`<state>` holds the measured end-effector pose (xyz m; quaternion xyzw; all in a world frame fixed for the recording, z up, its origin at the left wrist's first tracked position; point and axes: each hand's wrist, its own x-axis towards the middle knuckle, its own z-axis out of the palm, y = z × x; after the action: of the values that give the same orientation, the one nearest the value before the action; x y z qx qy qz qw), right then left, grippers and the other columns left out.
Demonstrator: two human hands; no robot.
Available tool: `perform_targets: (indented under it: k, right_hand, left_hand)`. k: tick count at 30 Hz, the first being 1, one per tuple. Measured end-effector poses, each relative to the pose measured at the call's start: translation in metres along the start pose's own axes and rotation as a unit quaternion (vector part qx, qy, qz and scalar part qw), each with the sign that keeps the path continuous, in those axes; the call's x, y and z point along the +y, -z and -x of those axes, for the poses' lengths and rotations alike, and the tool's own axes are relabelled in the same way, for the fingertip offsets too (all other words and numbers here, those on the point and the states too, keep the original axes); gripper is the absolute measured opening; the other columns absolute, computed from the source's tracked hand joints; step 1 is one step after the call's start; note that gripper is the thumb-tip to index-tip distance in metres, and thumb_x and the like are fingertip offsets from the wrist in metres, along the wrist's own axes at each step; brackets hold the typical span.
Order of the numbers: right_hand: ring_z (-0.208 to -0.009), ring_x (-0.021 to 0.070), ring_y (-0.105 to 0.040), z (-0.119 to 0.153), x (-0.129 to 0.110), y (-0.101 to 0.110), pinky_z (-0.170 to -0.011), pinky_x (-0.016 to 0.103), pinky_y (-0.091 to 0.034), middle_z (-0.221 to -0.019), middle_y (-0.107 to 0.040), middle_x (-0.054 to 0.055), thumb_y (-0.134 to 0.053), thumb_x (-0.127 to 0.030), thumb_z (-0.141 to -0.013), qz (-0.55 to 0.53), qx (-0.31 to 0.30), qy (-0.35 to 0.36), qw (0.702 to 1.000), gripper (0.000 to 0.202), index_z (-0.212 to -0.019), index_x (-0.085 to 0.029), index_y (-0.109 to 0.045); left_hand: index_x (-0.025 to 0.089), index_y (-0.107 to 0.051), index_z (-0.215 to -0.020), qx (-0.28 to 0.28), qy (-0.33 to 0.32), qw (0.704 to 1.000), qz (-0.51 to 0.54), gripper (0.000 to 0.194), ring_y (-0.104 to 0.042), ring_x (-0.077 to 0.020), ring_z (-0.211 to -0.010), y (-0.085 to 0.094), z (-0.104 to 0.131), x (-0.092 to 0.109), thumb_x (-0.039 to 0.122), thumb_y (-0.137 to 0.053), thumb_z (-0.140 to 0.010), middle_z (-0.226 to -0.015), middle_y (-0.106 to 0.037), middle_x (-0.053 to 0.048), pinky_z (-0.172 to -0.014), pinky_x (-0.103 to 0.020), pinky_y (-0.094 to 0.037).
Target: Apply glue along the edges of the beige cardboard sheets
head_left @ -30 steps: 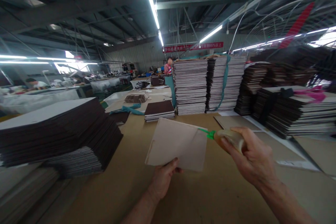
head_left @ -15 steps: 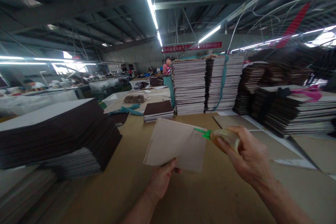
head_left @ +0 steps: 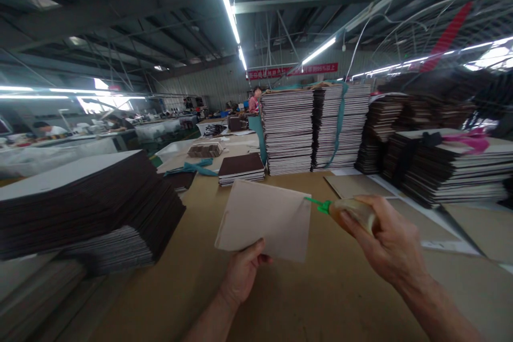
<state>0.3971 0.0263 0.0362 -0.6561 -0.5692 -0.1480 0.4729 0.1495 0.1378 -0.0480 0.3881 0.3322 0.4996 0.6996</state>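
Observation:
A pale beige rectangular panel (head_left: pixel 264 219) is held tilted above the brown tabletop (head_left: pixel 312 299). My left hand (head_left: pixel 244 270) grips its near edge, thumb on top and fingers underneath. My right hand (head_left: pixel 395 238) is wrapped round a squeeze bottle (head_left: pixel 355 214) of yellowish-brown liquid, probably glue. The bottle lies nearly level, and its green nozzle (head_left: pixel 318 204) points left at the panel's far right corner. Whether the tip touches the panel I cannot tell.
Dark-edged panels form a big stack (head_left: pixel 88 203) on the left. A small brown stack (head_left: pixel 241 167) sits beyond the panel, before tall strapped stacks (head_left: pixel 290 131). Flat boards (head_left: pixel 360 186) and a stack with a pink ribbon (head_left: pixel 452 165) are on the right. People sit far left.
My right hand has drawn the bottle a little to the right, its nozzle now at the panel's corner. The panel and my left hand have shifted slightly left.

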Motion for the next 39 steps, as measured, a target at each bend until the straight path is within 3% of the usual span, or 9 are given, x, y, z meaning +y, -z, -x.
perform_targets:
  k: [6,10,16,22,26,30,36,39]
  right_hand:
    - [-0.05,0.016,-0.045,0.001,0.006,0.004,-0.051,0.029,-0.035,-0.076,-0.056,0.002,-0.051,-0.059,-0.09,0.015,0.009,-0.015,1.0,0.042,-0.103,-0.019,-0.055]
    - [-0.056,0.0181,-0.052,0.003,0.005,0.006,-0.053,0.029,-0.037,-0.073,-0.057,0.001,-0.049,-0.06,-0.09,0.01,-0.038,-0.029,0.999,0.042,-0.101,-0.02,-0.056]
    - [-0.07,0.0213,-0.058,0.003,0.003,0.006,-0.058,0.03,-0.04,-0.087,-0.061,0.004,-0.05,-0.058,-0.089,0.007,-0.036,-0.033,0.999,0.04,-0.101,-0.02,-0.056]
    - [-0.055,0.0167,-0.053,0.004,0.003,0.006,-0.056,0.03,-0.04,-0.082,-0.06,0.001,-0.048,-0.059,-0.09,-0.016,-0.067,-0.035,0.997,0.041,-0.103,-0.021,-0.055]
    - [-0.059,0.0193,-0.053,0.004,0.005,0.005,-0.055,0.03,-0.038,-0.08,-0.059,0.004,-0.049,-0.06,-0.09,0.013,-0.04,-0.021,0.999,0.042,-0.102,-0.02,-0.056]
    - [-0.061,0.0201,-0.055,0.008,0.006,0.002,-0.055,0.03,-0.04,-0.079,-0.059,0.003,-0.049,-0.058,-0.09,-0.006,-0.06,-0.027,0.998,0.039,-0.101,-0.022,-0.056]
    - [-0.079,0.0251,-0.056,0.016,0.01,0.006,-0.066,0.034,-0.042,-0.092,-0.06,0.004,-0.058,-0.058,-0.083,-0.08,0.035,-0.114,0.99,0.041,-0.102,-0.023,-0.056]
    - [-0.083,0.0253,-0.056,0.02,0.011,0.006,-0.068,0.034,-0.043,-0.094,-0.06,0.003,-0.059,-0.058,-0.081,-0.107,0.027,-0.15,0.983,0.041,-0.103,-0.023,-0.057]
  left_hand:
    - [0.017,-0.07,-0.089,-0.002,0.003,1.0,0.004,0.031,-0.063,-0.0192,-0.074,0.0,-0.001,0.0,0.024,-0.082,-0.061,-0.088,-0.068,-0.004,-0.049,-0.026,-0.052]
    - [0.017,-0.069,-0.093,0.01,0.004,1.0,0.004,0.037,-0.063,-0.0197,-0.073,-0.001,0.0,0.002,0.024,-0.082,-0.059,-0.088,-0.068,-0.003,-0.048,-0.027,-0.052]
    - [0.017,-0.068,-0.091,0.01,0.008,1.0,0.007,0.036,-0.063,-0.0199,-0.073,-0.001,0.0,0.003,0.022,-0.082,-0.059,-0.088,-0.069,-0.004,-0.047,-0.026,-0.052]
    - [0.016,-0.068,-0.088,0.016,0.012,1.0,0.008,0.034,-0.063,-0.0192,-0.068,0.001,-0.001,0.002,0.022,-0.082,-0.058,-0.084,-0.069,-0.004,-0.045,-0.026,-0.051]
    - [0.015,-0.069,-0.085,0.01,0.02,1.0,0.013,0.031,-0.063,-0.0187,-0.068,0.0,-0.001,0.003,0.022,-0.082,-0.058,-0.084,-0.07,-0.004,-0.046,-0.026,-0.051]
    - [0.015,-0.07,-0.083,0.012,0.016,1.0,0.014,0.029,-0.062,-0.0182,-0.067,-0.001,-0.001,0.003,0.022,-0.082,-0.059,-0.083,-0.069,-0.003,-0.044,-0.026,-0.05]
    - [0.014,-0.068,-0.083,0.019,0.005,0.999,0.035,0.028,-0.063,-0.0166,-0.067,0.0,-0.005,0.002,0.023,-0.081,-0.061,-0.083,-0.069,-0.003,-0.045,-0.024,-0.05]
    - [0.015,-0.067,-0.085,0.028,0.001,0.998,0.049,0.029,-0.063,-0.0156,-0.065,0.001,-0.007,0.002,0.021,-0.081,-0.061,-0.085,-0.069,-0.002,-0.044,-0.023,-0.05]
